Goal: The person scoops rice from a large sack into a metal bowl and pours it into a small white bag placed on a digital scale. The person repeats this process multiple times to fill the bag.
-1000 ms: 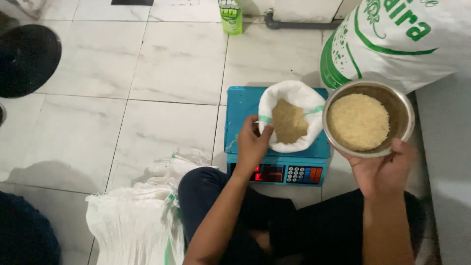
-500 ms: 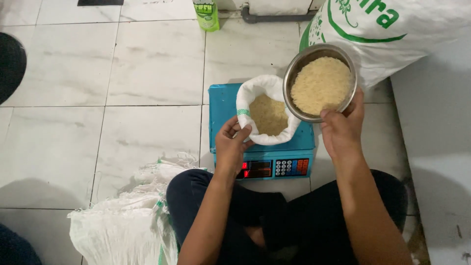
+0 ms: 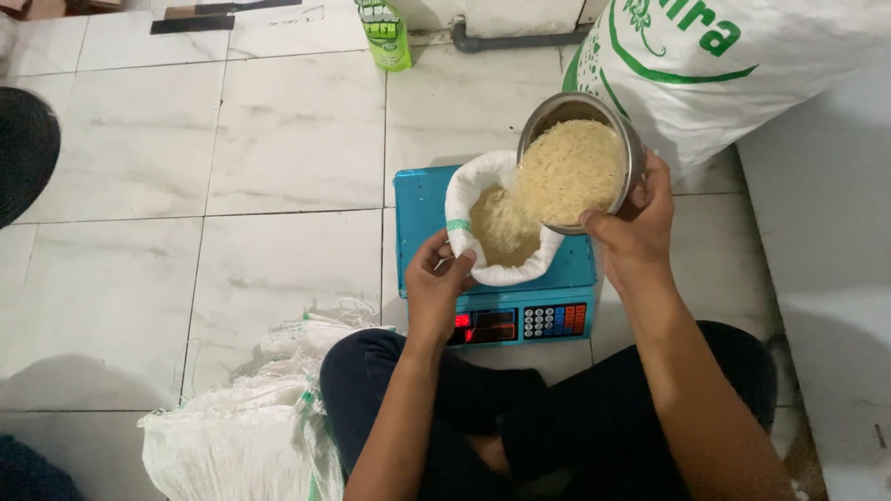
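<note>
A small white bag [image 3: 464, 199] with rice inside stands on a blue digital scale [image 3: 416, 209]. My left hand [image 3: 436, 278] grips the bag's near rim and holds it open. My right hand [image 3: 636, 227] holds a round metal bowl [image 3: 633, 148] full of rice, tilted over the bag's right edge. Rice [image 3: 568, 172] spills from the bowl into the bag.
A large white sack with green print [image 3: 742, 74] leans at the back right. An empty white woven sack [image 3: 241, 427] lies by my left knee. A green carton [image 3: 385, 32] and a grey pipe [image 3: 520, 39] sit at the far wall. A dark round object [image 3: 23, 148] is at left.
My right hand has carried the bowl left over the bag and tilted it, so rice now pours in. My left hand has stayed on the bag's rim.
</note>
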